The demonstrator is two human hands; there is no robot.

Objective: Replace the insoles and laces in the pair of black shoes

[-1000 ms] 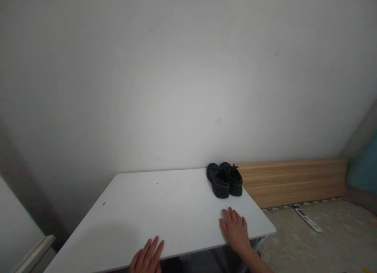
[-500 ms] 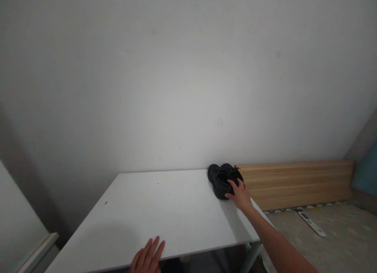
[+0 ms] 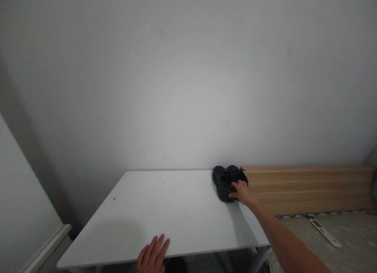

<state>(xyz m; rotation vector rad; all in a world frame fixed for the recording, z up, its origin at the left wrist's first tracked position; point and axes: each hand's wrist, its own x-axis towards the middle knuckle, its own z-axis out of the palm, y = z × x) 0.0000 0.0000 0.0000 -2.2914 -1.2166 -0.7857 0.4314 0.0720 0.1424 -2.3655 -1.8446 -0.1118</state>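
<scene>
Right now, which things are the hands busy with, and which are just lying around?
Busy with: pair of low black shoes, touched by the right hand; white rectangular table, under the flat left hand.
Lying around: slim white remote-like stick, off the table; long light wooden board along the wall.

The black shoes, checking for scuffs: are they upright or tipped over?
Upright: the black shoes sit soles down, side by side on the white table, right hand touching them.

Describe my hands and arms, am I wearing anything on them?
No gloves, rings or watch show. The right hand and its forearm are bare, with no sleeve in view. Of the left hand only the bare fingers and knuckles show.
</scene>
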